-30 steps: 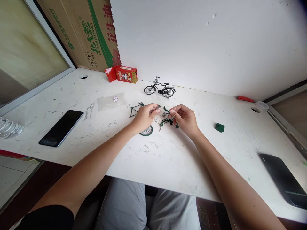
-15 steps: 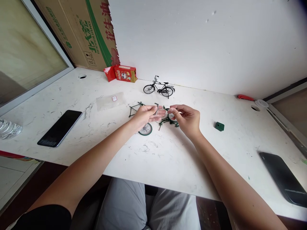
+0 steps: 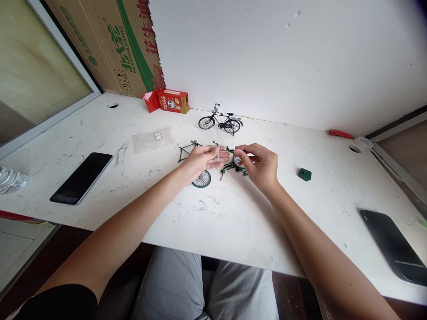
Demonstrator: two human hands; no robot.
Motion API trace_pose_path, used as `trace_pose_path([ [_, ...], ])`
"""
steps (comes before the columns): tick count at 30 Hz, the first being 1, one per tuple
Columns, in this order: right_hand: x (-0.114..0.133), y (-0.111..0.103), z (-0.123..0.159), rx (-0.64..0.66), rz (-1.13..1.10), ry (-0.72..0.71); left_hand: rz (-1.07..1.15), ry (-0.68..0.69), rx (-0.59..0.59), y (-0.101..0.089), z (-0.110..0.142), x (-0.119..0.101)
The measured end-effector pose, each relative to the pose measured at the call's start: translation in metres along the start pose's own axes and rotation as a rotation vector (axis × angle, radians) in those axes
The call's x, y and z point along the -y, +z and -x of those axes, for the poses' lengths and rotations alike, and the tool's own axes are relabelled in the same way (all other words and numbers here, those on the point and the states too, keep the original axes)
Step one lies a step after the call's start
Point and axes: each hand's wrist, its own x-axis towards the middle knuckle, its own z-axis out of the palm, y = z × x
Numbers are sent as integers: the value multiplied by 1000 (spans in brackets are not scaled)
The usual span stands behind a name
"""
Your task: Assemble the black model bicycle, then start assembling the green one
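Observation:
Small silver handlebars (image 3: 216, 150) of a model bicycle are pinched under the thumb of my left hand (image 3: 202, 159), palm up with fingers stretched beneath them. My right hand (image 3: 262, 162) has thumb and forefinger pinched on a thin pale rod (image 3: 227, 150), whose left end points at the handlebars; whether they touch I cannot tell. Behind my left hand lies a green model bicycle frame (image 3: 183, 152), and a green-rimmed wheel (image 3: 202, 179) lies just below it. More green bicycle parts (image 3: 230, 166) lie between my hands, partly hidden by my right hand.
A black model bicycle (image 3: 220, 122) stands near the wall. A red box (image 3: 173, 101) and a clear bag (image 3: 151, 139) are at the back left. Phones lie left (image 3: 82, 178) and right (image 3: 393, 244). A green block (image 3: 304, 174) sits right of my right hand.
The handlebars have turned slightly in my left fingers, and the thin rod between my hands now shows more plainly. The whole view has shifted a little.

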Motion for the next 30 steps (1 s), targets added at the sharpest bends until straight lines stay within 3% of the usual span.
trace_pose_path([
  [5,-1,-1,1,-1,39,-75,21,3,-5,-1,0,1],
  [19,-2,1,2,1,35,-83,17,1,-20,1,1,1],
  [25,-7,-2,2,11,108,-152,-14,13,-35,2,2,1],
  [30,-5,0,2,-11,-52,-48,-18,48,3,1,2,4],
])
